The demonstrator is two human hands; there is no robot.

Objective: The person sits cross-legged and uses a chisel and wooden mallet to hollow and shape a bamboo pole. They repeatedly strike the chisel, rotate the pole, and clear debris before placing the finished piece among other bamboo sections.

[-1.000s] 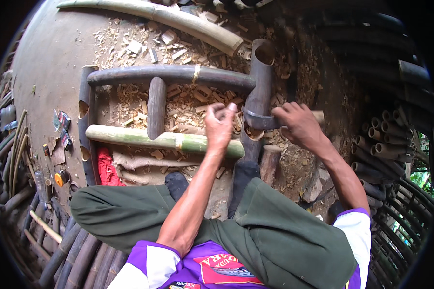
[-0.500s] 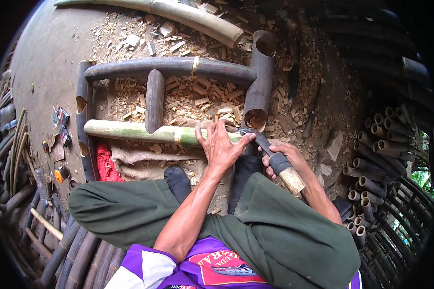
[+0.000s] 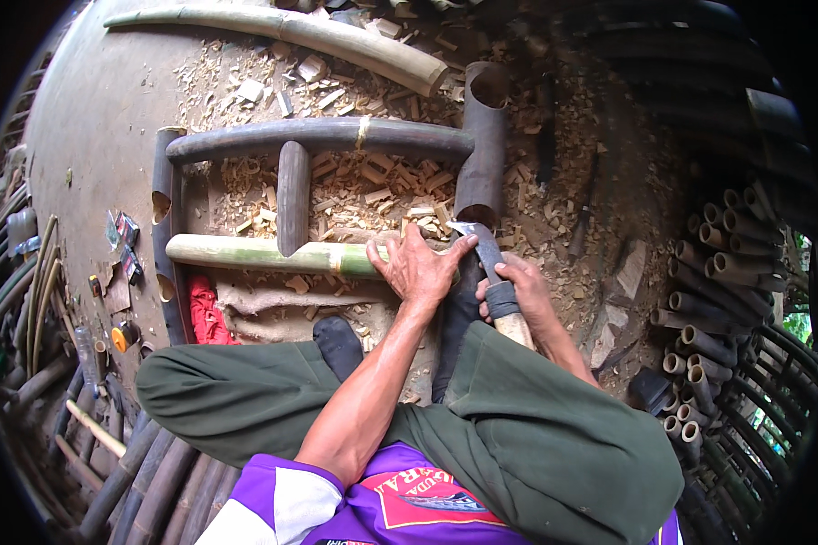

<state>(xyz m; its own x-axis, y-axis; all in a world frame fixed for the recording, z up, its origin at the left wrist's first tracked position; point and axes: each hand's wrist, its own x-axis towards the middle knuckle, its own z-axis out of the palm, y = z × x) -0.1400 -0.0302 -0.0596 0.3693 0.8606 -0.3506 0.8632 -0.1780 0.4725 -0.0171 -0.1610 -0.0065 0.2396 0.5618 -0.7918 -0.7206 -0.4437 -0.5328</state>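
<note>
My left hand (image 3: pixel 423 265) is clasped over the right end of a pale green bamboo pole (image 3: pixel 273 254), its thumb reaching right to the tool's head. My right hand (image 3: pixel 523 292) grips a hooked chopping blade (image 3: pixel 487 252) by its black-wrapped neck and pale wooden handle (image 3: pixel 514 329). The blade's bright tip points left, close to my left thumb. Dark bamboo forms a frame on the ground: a left post (image 3: pixel 162 213), a thick right post (image 3: pixel 482 163), a top rail (image 3: pixel 327 134) and a short upright (image 3: pixel 294 195). The pole's right end is hidden by my hand.
Wood chips (image 3: pixel 373 186) litter the ground. A long curved bamboo pole (image 3: pixel 291 32) lies beyond the frame. Red cloth (image 3: pixel 207 311) lies near my left knee. Cut bamboo tubes (image 3: pixel 700 341) are stacked at right, and poles (image 3: pixel 154 481) lie at lower left.
The blade and my right hand have swung slightly left and up, and the handle now points more toward me. My left hand still grips the pole. The whole view has shifted a little.
</note>
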